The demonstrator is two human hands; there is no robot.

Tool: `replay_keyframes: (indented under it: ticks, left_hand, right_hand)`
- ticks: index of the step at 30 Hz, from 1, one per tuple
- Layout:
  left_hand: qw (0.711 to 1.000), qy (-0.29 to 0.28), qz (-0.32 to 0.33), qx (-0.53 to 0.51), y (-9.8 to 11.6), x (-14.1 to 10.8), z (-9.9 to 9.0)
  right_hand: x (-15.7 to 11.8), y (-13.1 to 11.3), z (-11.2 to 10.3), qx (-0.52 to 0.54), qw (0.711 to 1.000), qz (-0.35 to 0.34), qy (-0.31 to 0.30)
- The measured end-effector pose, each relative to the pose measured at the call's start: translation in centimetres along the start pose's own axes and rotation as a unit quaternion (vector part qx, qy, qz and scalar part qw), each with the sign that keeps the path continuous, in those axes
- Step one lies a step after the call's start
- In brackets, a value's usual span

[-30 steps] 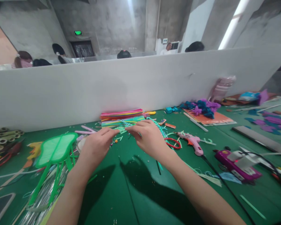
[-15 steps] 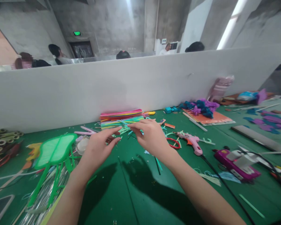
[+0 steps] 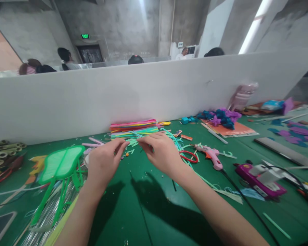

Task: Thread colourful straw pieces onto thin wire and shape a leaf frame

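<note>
Coloured strips [image 3: 133,127] on the green bench [image 3: 128,212], long axis left-right along the partition [image 3: 66,106], left hand [image 3: 104,162] and right hand [image 3: 163,152] before the strips, both pinched, contents unclear, glue gun [image 3: 210,156] to their right, concrete walls [image 3: 128,27] beyond.

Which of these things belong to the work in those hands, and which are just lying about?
Likely in the work:
anything pinched by the left hand and right hand, too small to tell
coloured strips just beyond them
orange bead nearby

Apparently lying about:
pink glue gun
purple power strip
green mesh frame
</note>
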State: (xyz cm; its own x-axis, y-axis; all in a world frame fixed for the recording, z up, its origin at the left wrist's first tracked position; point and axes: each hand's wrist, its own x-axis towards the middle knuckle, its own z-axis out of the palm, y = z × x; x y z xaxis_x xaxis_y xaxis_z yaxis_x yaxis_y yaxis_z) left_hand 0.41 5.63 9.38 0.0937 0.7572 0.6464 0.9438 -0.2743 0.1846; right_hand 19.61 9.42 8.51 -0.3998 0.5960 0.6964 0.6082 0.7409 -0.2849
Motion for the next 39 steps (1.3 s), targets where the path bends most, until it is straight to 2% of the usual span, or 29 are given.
replay_keyframes:
  ticks: [4, 12, 14, 16, 19, 24, 32, 39]
  left_hand:
    - [0.999, 0.006, 0.014, 0.051, -0.1, -0.1, 0.1]
    - [0.998, 0.000, -0.022, 0.063, -0.3, -0.1, -0.1]
    - [0.999, -0.005, -0.002, 0.048, -0.4, 0.0, 0.1]
    - [0.999, -0.007, 0.044, 0.016, -0.5, 0.0, 0.2]
    - [0.996, 0.007, 0.088, -0.013, -0.4, 0.0, 0.4]
    - [0.998, 0.008, 0.060, -0.015, -0.2, -0.1, 0.2]
    - [1.000, -0.017, 0.003, -0.021, 0.1, 0.1, 0.4]
    - [1.000, 0.003, -0.014, -0.022, 0.3, 0.0, 0.3]
  right_hand:
    - [-0.1, -0.2, 0.0, -0.019, 1.000, -0.005, -0.013]
    - [-0.2, 0.4, 0.2, -0.007, 0.997, -0.070, -0.033]
    - [-0.3, 0.4, 0.2, -0.002, 0.997, -0.067, -0.032]
    - [-0.3, 0.4, 0.1, 0.011, 0.998, -0.057, -0.029]
    - [-0.3, 0.1, 0.2, 0.031, 0.998, -0.043, -0.017]
    - [-0.3, -0.2, 0.3, 0.041, 0.999, -0.033, -0.012]
    - [-0.3, 0.5, 0.7, 0.007, 0.997, -0.080, -0.018]
    - [-0.1, 0.7, 0.3, 0.044, 0.996, -0.079, -0.007]
